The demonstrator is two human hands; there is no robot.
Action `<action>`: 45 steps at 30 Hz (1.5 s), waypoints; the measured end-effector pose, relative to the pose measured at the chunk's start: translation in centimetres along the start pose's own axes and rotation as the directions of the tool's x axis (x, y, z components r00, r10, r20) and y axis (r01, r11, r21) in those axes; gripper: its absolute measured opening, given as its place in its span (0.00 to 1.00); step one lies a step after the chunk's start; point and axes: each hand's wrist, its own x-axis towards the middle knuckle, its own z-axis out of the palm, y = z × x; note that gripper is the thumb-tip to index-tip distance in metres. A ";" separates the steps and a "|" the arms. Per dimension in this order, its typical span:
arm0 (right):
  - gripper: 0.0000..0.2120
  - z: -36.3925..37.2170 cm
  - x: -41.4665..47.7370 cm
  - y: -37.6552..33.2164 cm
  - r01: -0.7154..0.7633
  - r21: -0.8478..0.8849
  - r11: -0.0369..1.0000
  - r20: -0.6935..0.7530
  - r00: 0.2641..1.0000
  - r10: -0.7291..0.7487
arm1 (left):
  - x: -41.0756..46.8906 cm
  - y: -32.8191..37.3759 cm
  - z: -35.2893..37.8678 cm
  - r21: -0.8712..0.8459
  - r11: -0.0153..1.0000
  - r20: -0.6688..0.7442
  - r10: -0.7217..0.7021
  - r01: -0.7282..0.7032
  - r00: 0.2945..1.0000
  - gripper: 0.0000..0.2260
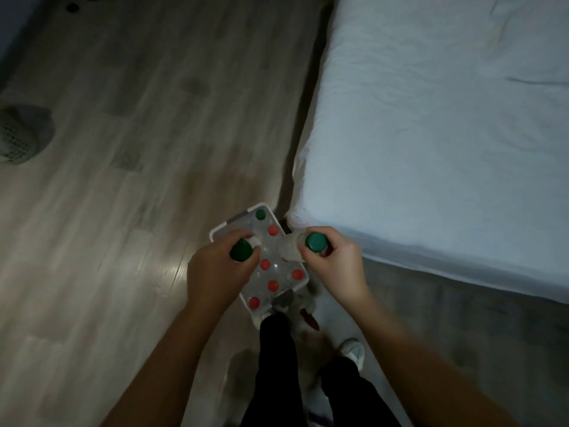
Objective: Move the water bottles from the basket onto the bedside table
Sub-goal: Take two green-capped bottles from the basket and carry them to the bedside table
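A white basket (pixel 215 233) stands on the wooden floor by the corner of the bed, holding several clear water bottles with red caps (pixel 273 285) and one with a green cap (pixel 260 214). My left hand (pixel 215 272) grips the neck of a green-capped bottle (pixel 241 250) above the basket's left side. My right hand (pixel 334 260) grips another green-capped bottle (pixel 315 242), lifted over the basket's right edge. The bedside table is out of view.
A bed with a pale sheet (pixel 446 134) fills the right side, its corner next to the basket. A grey perforated bin (pixel 21 135) sits at the far left. My legs and shoes (pixel 352 349) are just behind the basket. Wooden floor (pixel 138 134) spreads to the left.
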 end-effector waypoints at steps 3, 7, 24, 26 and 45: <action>0.12 -4.5 -4.6 1.0 -0.047 0.031 0.998 -0.113 0.992 0.050 | -3.5 3.0 0.4 -0.059 0.998 0.059 0.001 0.003 0.998 0.11; 0.12 -10.5 -10.8 4.2 -0.119 0.057 0.991 -0.295 0.946 0.130 | -8.1 6.8 3.2 -0.037 0.996 0.166 0.087 -0.082 0.982 0.10; 0.10 -32.1 -38.9 22.2 -0.345 0.230 0.910 -0.645 0.646 0.408 | -29.7 26.4 22.9 -0.105 0.861 0.455 0.487 -0.498 0.746 0.06; 0.10 -33.7 -41.3 23.3 -0.347 0.268 0.899 -0.686 0.587 0.431 | -31.7 28.4 24.6 -0.130 0.835 0.503 0.521 -0.535 0.690 0.08; 0.10 -51.3 -47.1 34.8 -0.337 0.557 0.759 -0.777 0.112 0.620 | -37.2 51.5 46.5 -0.343 0.545 0.705 0.687 -0.765 0.174 0.07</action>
